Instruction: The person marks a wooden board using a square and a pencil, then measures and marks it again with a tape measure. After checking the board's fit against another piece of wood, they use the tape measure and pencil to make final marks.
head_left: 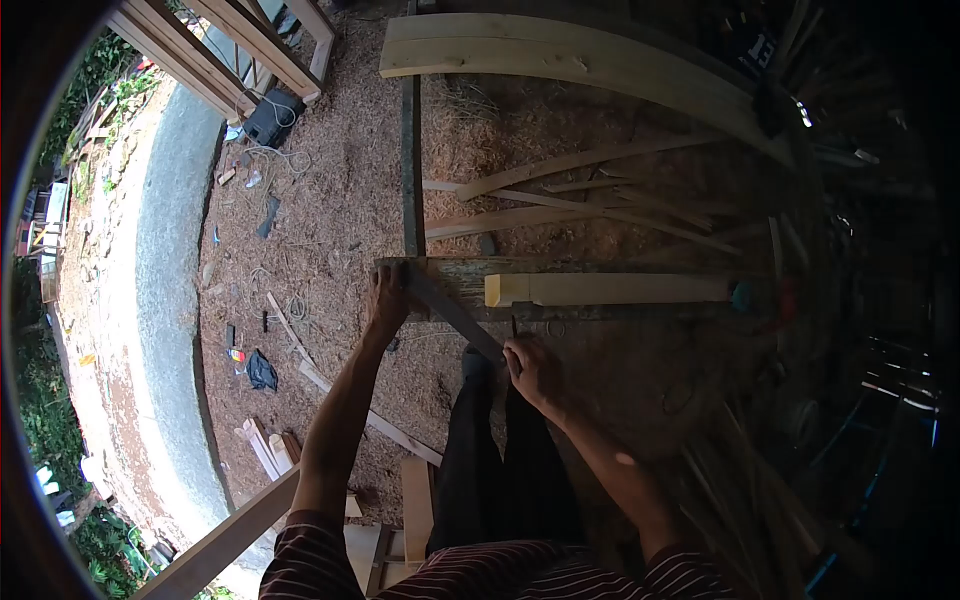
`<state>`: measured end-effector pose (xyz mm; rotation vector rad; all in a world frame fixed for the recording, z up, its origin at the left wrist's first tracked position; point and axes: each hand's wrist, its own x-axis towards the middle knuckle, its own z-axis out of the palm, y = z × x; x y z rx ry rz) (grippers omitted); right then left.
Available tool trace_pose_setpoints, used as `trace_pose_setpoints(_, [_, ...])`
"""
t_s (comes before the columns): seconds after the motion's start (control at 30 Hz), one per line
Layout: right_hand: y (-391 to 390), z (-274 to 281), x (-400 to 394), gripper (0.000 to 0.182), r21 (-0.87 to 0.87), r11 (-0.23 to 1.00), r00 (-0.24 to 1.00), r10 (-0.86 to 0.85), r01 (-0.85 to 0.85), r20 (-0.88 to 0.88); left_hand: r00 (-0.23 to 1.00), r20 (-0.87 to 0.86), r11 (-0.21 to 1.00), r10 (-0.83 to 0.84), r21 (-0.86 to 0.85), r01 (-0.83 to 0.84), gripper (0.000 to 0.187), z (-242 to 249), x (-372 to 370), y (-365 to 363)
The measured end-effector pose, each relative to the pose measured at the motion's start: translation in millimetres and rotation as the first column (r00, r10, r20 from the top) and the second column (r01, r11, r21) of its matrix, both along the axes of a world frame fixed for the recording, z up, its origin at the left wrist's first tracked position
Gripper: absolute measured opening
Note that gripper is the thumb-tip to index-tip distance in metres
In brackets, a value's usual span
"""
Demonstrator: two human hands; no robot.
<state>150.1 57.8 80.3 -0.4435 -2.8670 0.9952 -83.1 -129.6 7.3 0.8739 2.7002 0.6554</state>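
A dark flat strip (pixel 455 315) runs diagonally between my two hands. My left hand (pixel 388 298) is closed on its upper end, at the left end of a weathered wooden bench beam (pixel 450 275). The lower end of the strip meets my right hand (pixel 530 370), whose fingers are pressed together around it. A thin dark object, too small to identify, sticks up from my right hand. On the beam, to the right of the strip, lies a pale squared timber (pixel 630 290) with a yellowish end.
Long boards (pixel 520 45) lie at the top, with thin wooden strips (pixel 590 210) below them. A black case (pixel 272 118) stands near wooden frames (pixel 240 50) at upper left. Lumber lies at lower left. Shavings cover the ground, and a concrete edge (pixel 170 250) runs along the left.
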Motion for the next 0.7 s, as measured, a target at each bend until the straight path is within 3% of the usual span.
trace_pose_setpoints(0.07, [9.2,22.3,10.8,0.01,-0.026,0.999,0.999,-0.023,0.024,0.036,1.0,-0.019,1.0,0.011,-0.005,-0.011,0.05,3.8,1.9,4.7])
trace_pose_setpoints(0.13, [19.1,42.7,20.5,0.008,-0.012,0.988,0.988,-0.153,0.153,0.022,0.965,-0.251,0.997,-0.082,-0.024,0.078,0.055,15.6,6.5,17.5])
trace_pose_setpoints(0.17, [26.6,47.6,23.9,0.008,-0.012,0.988,0.988,-0.156,0.156,0.024,0.965,-0.249,0.996,-0.084,-0.025,0.081,0.055,22.2,10.0,26.6])
trace_pose_setpoints(0.27, [58.6,59.5,22.5,0.009,0.004,0.972,0.968,-0.233,0.235,-0.094,0.942,-0.045,0.932,-0.333,0.138,0.336,0.064,65.1,26.9,68.0])
trace_pose_setpoints(0.3, [75.3,56.7,15.9,0.011,0.051,0.977,0.973,-0.201,0.207,-0.11,0.908,0.016,0.896,-0.42,0.169,0.411,0.067,72.8,34.2,80.2])
trace_pose_setpoints(0.4, [128.3,38.8,-11.7,0.024,0.249,0.965,0.983,-0.031,0.077,-0.183,0.875,0.067,0.873,-0.479,0.14,0.468,0.069,64.4,56.2,105.2])
trace_pose_setpoints(0.43, [140.5,30.6,-17.3,0.024,0.244,0.967,0.982,-0.032,0.078,-0.187,0.875,0.066,0.873,-0.479,0.134,0.468,0.069,55.9,58.2,106.7])
trace_pose_setpoints(0.5, [160.2,12.7,-26.0,0.035,0.193,0.98,0.984,0.079,-0.047,-0.163,0.888,0.248,0.922,-0.386,0.139,0.362,0.072,40.7,58.0,109.8])
trace_pose_setpoints(0.53, [167.9,1.2,-24.6,0.035,0.185,0.982,0.983,0.078,-0.047,-0.166,0.889,0.249,0.923,-0.383,0.131,0.361,0.072,41.6,59.5,108.9])
trace_pose_setpoints(0.6, [175.0,-9.5,-22.4,0.045,0.125,0.976,0.983,0.174,-0.18,0.058,0.9,0.162,0.909,-0.404,0.181,0.375,0.067,43.0,63.1,105.6])
trace_pose_setpoints(0.7, [172.6,-2.7,-11.4,0.048,0.103,0.97,0.971,0.206,-0.219,0.125,0.887,0.148,0.891,-0.437,0.204,0.405,0.062,45.7,72.6,101.3])
